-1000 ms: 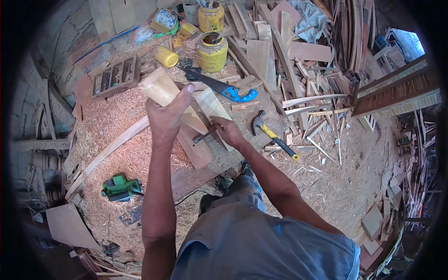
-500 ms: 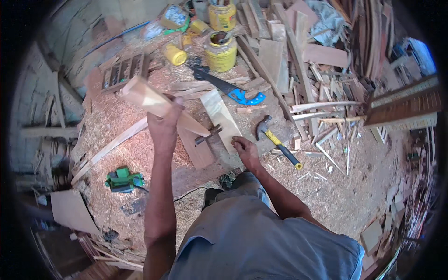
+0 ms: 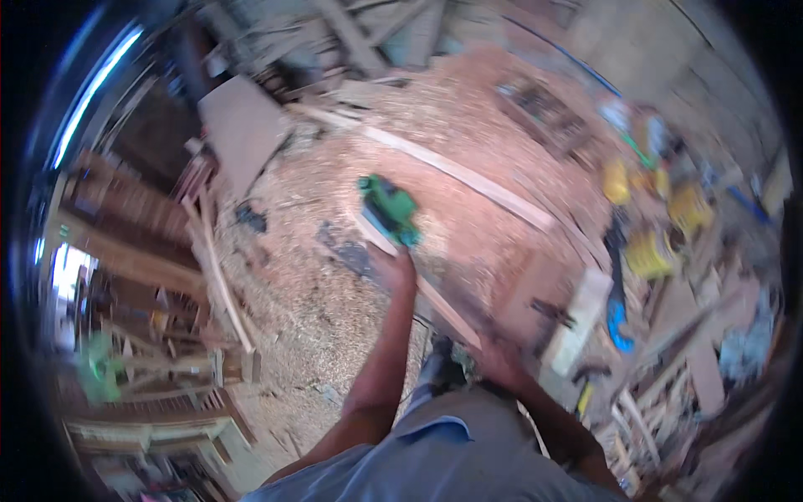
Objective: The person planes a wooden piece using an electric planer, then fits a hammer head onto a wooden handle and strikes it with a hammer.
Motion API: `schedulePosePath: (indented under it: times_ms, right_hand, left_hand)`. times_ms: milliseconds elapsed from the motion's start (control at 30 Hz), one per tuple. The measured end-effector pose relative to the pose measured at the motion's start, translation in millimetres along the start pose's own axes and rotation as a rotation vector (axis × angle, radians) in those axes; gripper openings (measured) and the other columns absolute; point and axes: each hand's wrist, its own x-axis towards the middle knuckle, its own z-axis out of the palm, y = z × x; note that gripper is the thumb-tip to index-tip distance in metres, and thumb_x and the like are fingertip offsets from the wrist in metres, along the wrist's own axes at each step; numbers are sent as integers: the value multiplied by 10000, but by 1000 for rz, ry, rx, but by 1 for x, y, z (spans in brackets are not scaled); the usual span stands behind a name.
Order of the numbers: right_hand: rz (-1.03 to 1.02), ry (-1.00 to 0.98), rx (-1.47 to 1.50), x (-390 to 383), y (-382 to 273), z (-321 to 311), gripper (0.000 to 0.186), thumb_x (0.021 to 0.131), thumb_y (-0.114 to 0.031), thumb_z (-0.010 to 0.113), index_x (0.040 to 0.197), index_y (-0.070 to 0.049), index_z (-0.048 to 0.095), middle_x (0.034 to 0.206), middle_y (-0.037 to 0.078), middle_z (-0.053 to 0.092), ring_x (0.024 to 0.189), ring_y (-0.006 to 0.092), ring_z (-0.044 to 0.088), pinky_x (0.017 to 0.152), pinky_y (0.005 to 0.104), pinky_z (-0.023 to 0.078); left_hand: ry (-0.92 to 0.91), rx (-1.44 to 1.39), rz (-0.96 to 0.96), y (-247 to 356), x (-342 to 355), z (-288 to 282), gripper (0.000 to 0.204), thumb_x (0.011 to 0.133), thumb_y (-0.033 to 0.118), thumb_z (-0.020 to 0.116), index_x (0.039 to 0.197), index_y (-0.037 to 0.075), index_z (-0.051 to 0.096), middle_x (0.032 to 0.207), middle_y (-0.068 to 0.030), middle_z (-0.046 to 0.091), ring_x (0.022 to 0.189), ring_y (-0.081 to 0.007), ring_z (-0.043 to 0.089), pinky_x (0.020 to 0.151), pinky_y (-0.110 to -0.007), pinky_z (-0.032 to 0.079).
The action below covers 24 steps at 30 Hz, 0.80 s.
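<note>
My left hand [image 3: 395,266] grips a long pale board [image 3: 447,311] just beside a green power planer [image 3: 386,209], with the board's far end at the planer's near side. My right hand [image 3: 493,361] is closed on the board's near end, lower right, blurred by motion. To the right a reddish plank [image 3: 523,289] lies under a dark tool [image 3: 548,311], with a pale offcut [image 3: 579,322] beside it. A blue-handled saw [image 3: 619,326] and a yellow-and-black hammer [image 3: 585,393] lie farther right.
Shavings cover the work surface [image 3: 452,125], where a long strip [image 3: 452,167] lies. Yellow tubs [image 3: 648,255] and a wooden box [image 3: 544,117] stand to the upper right. Scrap wood [image 3: 694,368] is piled at right; a sheet [image 3: 242,134] and furniture frames [image 3: 150,360] are at left.
The view has swung sharply leftward toward the planer. My left hand has carried the board over to it, and my right hand has moved from the pale offcut to the held board's end.
</note>
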Motion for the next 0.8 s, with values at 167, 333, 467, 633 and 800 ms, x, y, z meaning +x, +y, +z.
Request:
schedulePosePath:
  times_ms: [167,333,467,633,800]
  right_hand:
    - [-102,-169,-51,53,-45,-12,546,932,-376,613,1312,12,555,1143,307,645,1082,414,637,927,488,498]
    - [-335,407,236,200,-87,-5,504,902,-115,674,1354,44,517,1324,242,561,1243,359,543,993,451,478]
    - [-410,454,227,309,-137,-6,571,899,-212,721,1352,46,487,1212,221,618,1135,323,617,950,398,504]
    - [-227,381,144,363,-163,-3,517,899,-325,717,1235,26,543,1010,165,683,900,265,687,785,354,555]
    - [-97,129,601,350,-165,-38,464,934,-479,643,1037,-30,590,688,-4,575,511,81,514,453,239,423]
  left_hand:
    - [143,-69,72,-105,18,8,844,709,206,718,1448,-41,392,1493,-329,353,1397,-512,304,1179,-518,249]
    - [-12,-5,-327,-148,56,-1,924,641,169,735,1488,63,382,1501,-301,328,1401,-494,281,1158,-517,267]
    - [24,38,-166,-149,72,-6,912,649,173,707,1495,75,380,1496,-332,276,1369,-493,297,1162,-551,223]
    - [41,108,-212,-139,67,9,852,677,150,734,1469,98,423,1537,-287,237,1386,-481,291,1154,-531,272]
    - [58,119,-218,-148,71,20,893,687,263,726,1510,190,388,1531,-267,254,1392,-500,268,1146,-581,230]
